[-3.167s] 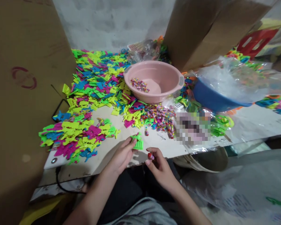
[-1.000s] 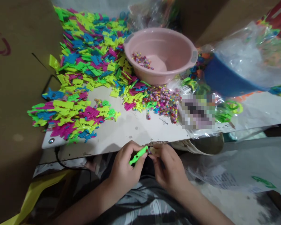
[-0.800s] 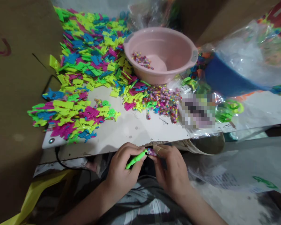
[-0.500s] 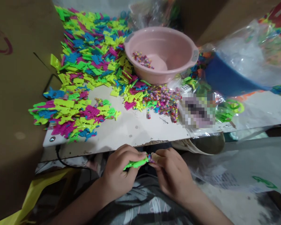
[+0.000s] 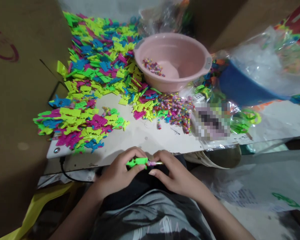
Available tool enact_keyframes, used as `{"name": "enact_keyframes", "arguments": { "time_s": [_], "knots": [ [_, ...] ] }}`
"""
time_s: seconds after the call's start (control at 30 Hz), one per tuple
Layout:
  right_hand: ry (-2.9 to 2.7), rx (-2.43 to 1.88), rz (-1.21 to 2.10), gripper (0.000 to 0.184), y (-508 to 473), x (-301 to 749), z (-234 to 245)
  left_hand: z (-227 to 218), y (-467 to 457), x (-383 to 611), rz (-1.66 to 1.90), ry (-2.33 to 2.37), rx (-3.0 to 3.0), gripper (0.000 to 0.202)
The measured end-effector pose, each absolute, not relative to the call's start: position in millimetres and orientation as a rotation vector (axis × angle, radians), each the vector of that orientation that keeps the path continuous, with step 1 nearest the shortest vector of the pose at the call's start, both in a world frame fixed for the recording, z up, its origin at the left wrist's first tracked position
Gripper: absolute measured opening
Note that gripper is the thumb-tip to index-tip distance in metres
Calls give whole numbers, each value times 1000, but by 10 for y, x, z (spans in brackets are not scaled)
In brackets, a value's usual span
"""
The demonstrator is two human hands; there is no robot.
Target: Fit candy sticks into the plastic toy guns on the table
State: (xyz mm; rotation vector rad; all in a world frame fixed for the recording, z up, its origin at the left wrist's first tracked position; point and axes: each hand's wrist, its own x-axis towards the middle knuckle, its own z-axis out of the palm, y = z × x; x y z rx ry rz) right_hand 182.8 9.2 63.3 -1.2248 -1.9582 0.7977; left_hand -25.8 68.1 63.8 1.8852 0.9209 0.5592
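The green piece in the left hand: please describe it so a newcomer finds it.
Find the pink basin and go down, slightly left, to the near edge of the white table. There the left hand holds a bright green piece. Unlike the green pieces heaped on the table, it is hand-held, with a small tube at its end.

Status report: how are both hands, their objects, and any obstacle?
Left hand: grip shut on bright green plastic piece. Right hand: grip open. Small pink patterned cylinder: at green piece's end, attachment unclear. Nothing seen blocking hands.
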Motion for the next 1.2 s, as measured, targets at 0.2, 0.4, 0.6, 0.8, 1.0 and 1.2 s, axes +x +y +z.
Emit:
{"name": "enact_keyframes", "arguments": {
  "time_s": [0.2,0.4,0.6,0.8,1.0,1.2],
  "knots": [
    [-1832,-1839,109,28,667,2229,269,712,1338,-675,894,1549,2369,27],
    [-2086,-1883,110,27,905,2178,108,746,1747,-949,489,2116,2502,35],
    [-2127,-1867,97,31,764,2002,74,728,1710,-630,384,2004,2586,34],
    [-2171,-1818,72,20,667,1985,83,539,1921,176,252,1700,2500,31],
    [-2076,-1590,177,17,513,2006,120,342,2060,522,256,1774,2363,33],
    [-1888,-1364,315,11,393,2014,-22,369,1828,355,262,1623,2315,21]
  ]
}}
